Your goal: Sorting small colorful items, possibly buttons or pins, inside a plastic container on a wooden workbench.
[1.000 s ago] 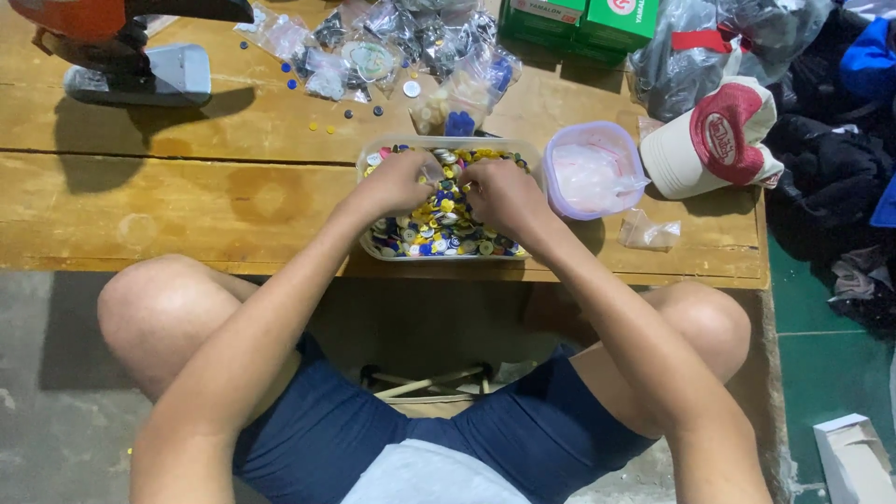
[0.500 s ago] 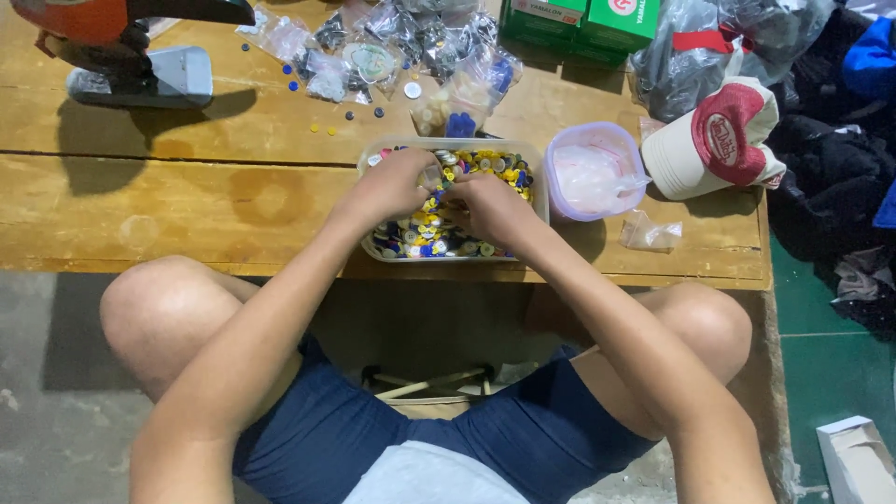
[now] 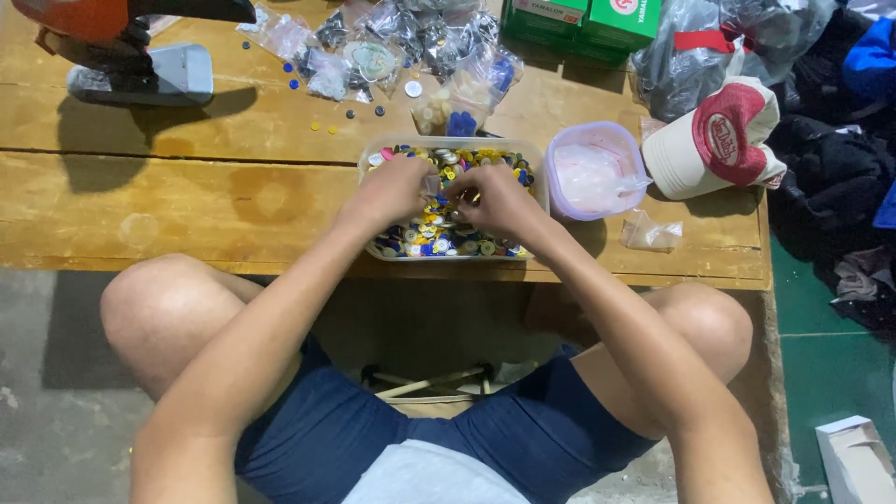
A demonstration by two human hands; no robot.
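Note:
A clear rectangular tub [image 3: 523, 149] full of small coloured buttons [image 3: 439, 238] sits near the front edge of a low wooden table [image 3: 215, 187]. Both hands are inside it. My left hand [image 3: 392, 191] rests on the buttons at the tub's left side with its fingers curled. My right hand [image 3: 495, 201] is just to its right, fingers bent and pinching among the buttons; the fingertips of the two hands nearly meet. Whether either hand holds a button is hidden by the fingers.
A round lilac tub [image 3: 597, 173] with a white bag stands right of the button tub, beside a red and white cap [image 3: 719, 140]. Small plastic bags [image 3: 401, 47] and loose buttons lie behind. A stapler-like tool [image 3: 131, 65] sits far left, green boxes [image 3: 583, 19] at the back.
Both hands stay in the tub and shift slightly, the fingers moving closer together over the buttons. Nothing else on the table has moved.

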